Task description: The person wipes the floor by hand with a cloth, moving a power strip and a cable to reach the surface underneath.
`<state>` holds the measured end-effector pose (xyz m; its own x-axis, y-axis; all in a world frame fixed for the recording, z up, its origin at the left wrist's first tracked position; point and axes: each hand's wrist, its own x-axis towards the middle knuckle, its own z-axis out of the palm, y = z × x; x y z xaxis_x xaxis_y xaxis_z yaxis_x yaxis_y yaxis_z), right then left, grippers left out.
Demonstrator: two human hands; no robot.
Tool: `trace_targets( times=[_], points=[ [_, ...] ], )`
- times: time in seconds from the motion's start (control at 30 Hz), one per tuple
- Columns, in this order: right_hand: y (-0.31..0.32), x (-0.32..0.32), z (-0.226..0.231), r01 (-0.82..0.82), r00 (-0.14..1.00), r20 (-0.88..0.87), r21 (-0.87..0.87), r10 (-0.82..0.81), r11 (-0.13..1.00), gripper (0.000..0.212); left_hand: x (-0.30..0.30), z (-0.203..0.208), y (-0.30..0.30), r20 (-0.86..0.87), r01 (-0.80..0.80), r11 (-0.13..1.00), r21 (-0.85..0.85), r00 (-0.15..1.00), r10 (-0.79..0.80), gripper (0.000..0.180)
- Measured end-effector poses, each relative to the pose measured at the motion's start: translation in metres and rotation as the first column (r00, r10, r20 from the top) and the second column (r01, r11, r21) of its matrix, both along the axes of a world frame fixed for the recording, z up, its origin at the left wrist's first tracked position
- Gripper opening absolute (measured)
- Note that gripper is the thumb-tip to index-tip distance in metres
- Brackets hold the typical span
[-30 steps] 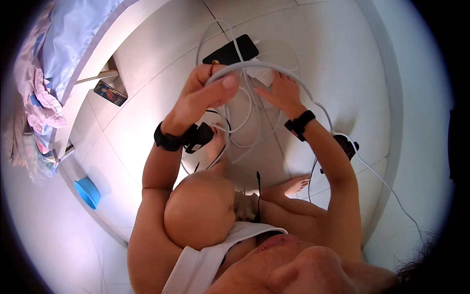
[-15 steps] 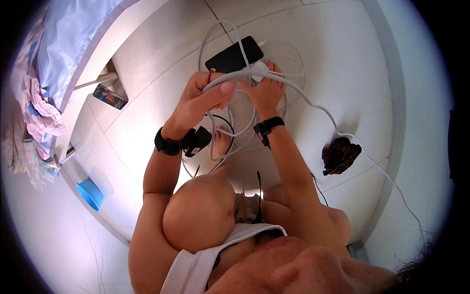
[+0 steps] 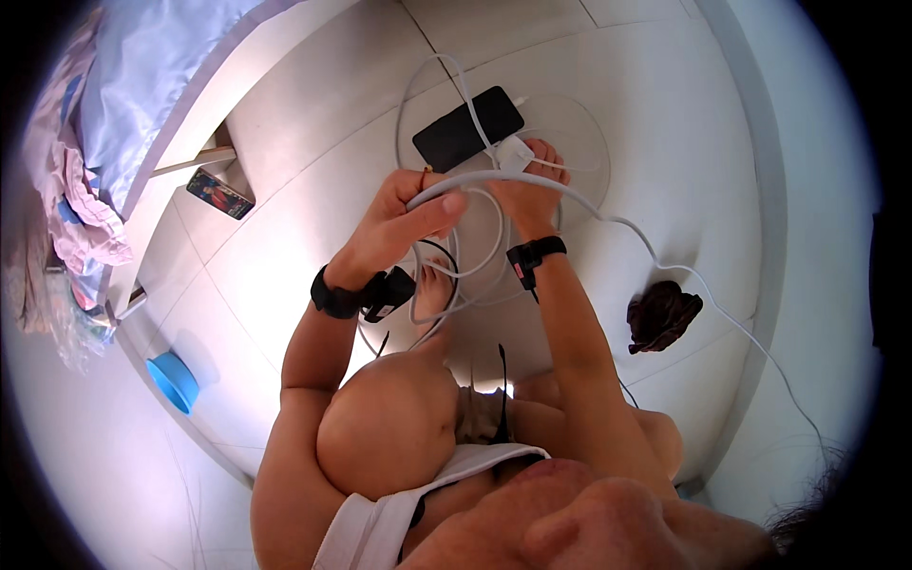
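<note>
A thick white cable [image 3: 501, 178] arches between my hands, with more of its loops hanging below. My left hand [image 3: 404, 223] is closed round one end of this arch, thumb uppermost. My right hand [image 3: 532, 201] is closed at a white charger block [image 3: 514, 154], its fingers curled along the block's right side; the cable crosses in front of this hand and partly hides its grip. Just beyond the hands a black phone [image 3: 467, 129] lies on the floor, with a thin white cord at its right end. Black bands with small boxes sit on both wrists.
The cable runs right past a dark crumpled cloth [image 3: 663, 316] on the tiled floor [image 3: 313, 114]. At left stand a bed edge with blue and pink fabric [image 3: 142, 85], a small picture-faced phone-like slab [image 3: 220, 194] and a blue basin [image 3: 173, 382]. My bare foot [image 3: 435, 287] is under the loops.
Both hands have shifted slightly down and to the right in the picture, with the cable and charger block. The floor objects have shifted slightly in the view too.
</note>
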<state>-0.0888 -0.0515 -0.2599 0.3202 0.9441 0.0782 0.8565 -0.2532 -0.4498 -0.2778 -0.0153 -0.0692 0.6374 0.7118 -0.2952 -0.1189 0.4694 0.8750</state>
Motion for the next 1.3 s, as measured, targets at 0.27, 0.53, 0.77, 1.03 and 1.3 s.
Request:
trace_targets(
  times=[0.27,0.53,0.77,1.03,1.3],
  points=[
    [0.0,0.008,-0.002,-0.096,0.995,-0.026,0.052,0.097,0.994,0.061,-0.005,0.006,0.003,-0.349,0.16,0.982,0.103,0.93,-0.115,0.02],
    [-0.006,0.024,-0.015,-0.078,0.99,-0.108,0.143,0.094,0.987,0.061,0.003,-0.012,0.0,-0.466,0.248,0.955,0.162,0.873,-0.148,0.027],
    [-0.013,0.035,0.0,0.029,0.997,-0.076,0.071,-0.024,0.997,0.055,0.006,-0.015,-0.001,-0.459,0.206,0.964,0.166,0.882,-0.109,0.024],
    [-0.016,0.065,0.024,0.15,0.975,-0.193,0.178,-0.115,0.973,0.053,0.016,-0.021,0.006,-0.604,0.244,0.93,0.273,0.797,-0.032,0.019],
    [-0.02,0.091,0.062,0.207,0.959,-0.203,0.035,-0.196,0.978,0.051,0.017,-0.081,0.026,-0.523,0.061,0.784,0.618,0.776,0.352,0.029]
  ],
)
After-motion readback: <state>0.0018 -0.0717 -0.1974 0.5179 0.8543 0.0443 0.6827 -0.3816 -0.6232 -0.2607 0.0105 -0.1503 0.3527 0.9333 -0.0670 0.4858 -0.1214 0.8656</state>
